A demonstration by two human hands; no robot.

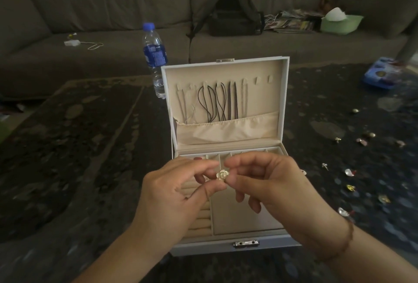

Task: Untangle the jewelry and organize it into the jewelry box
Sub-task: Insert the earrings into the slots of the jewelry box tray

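From the head view we see both our hands raised over the open jewelry box, meeting at a small pale flower-shaped piece. Our left hand pinches it from the left, thumb and forefinger curled against its edge, while our right hand pinches it from the right, thumb below and forefinger above; both grips are closed on the same piece, so it sits exactly between them, touching the fingertips of each. A thin dark strand seems to run down from the left grip across the palm, though we cannot tell what it joins. Directly beneath the grips lie the box's beige tray compartments, with ring rolls below the left grip and a flat square section under the right one. Beyond the grips the upright lid carries several necklaces hanging from hooks, their lower ends tucked into a cloth pocket. To the right of the right grip, well apart from it, loose earrings and other small pieces are scattered on the dark patterned counter. Far past the left grip a water bottle stands just beside the lid's left corner. Behind everything a grey sofa holds a black bag, a pile of papers and a green tub. A beaded bracelet circles our right wrist.
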